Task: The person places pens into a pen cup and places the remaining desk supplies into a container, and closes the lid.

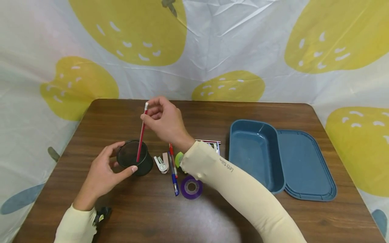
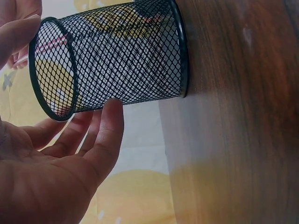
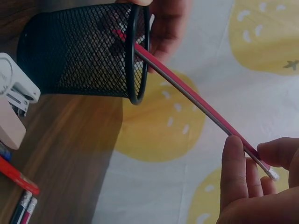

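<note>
A black mesh pencil cup (image 1: pixel 147 165) stands on the left part of the table. My left hand (image 1: pixel 101 170) holds it from the side, with the thumb at the rim and the fingers around the far side. Above the cup, my right hand (image 1: pixel 167 121) pinches a red pencil (image 1: pixel 141 136) near its white eraser end. The pencil slants down through the cup's mouth, and its lower part shows inside the mesh in the right wrist view. In the left wrist view, the cup (image 2: pixel 126 60) has its base against the tabletop and fingertips along its wall.
Right of the cup lie a white and pink stapler (image 1: pixel 162 164), red and blue pens (image 1: pixel 174 180), a green item (image 1: pixel 179 158) and a purple tape roll (image 1: pixel 197 191). A blue box (image 1: pixel 232 138) and its lid (image 1: pixel 307 165) sit farther right. My right sleeve partly covers more stationery.
</note>
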A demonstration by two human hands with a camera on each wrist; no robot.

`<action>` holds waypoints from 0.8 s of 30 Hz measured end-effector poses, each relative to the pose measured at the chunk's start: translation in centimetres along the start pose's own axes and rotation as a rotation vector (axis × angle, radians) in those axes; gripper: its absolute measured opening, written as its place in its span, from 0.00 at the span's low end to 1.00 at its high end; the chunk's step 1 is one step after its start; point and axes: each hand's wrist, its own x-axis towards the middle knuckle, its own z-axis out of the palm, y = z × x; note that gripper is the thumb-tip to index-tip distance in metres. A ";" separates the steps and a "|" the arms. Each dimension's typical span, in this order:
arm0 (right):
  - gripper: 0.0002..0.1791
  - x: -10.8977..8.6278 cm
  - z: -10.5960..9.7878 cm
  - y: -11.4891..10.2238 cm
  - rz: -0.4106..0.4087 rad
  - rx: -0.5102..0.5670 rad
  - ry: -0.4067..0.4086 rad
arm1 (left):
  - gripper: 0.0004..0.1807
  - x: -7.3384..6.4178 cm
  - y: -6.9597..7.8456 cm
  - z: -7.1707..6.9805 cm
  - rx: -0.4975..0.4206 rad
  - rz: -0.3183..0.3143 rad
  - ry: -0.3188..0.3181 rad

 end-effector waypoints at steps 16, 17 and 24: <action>0.15 -0.9 0.6 0.8 0.009 -0.096 -0.035 | 0.46 0.1 0.2 0.0 0.004 -0.014 -0.001; 0.15 -0.9 0.6 0.8 0.009 -0.097 -0.038 | 0.46 0.1 0.2 -0.1 0.002 -0.013 -0.001; 0.14 -0.9 0.1 0.7 0.002 -0.063 -0.057 | 0.46 0.2 0.1 0.0 0.003 -0.013 -0.004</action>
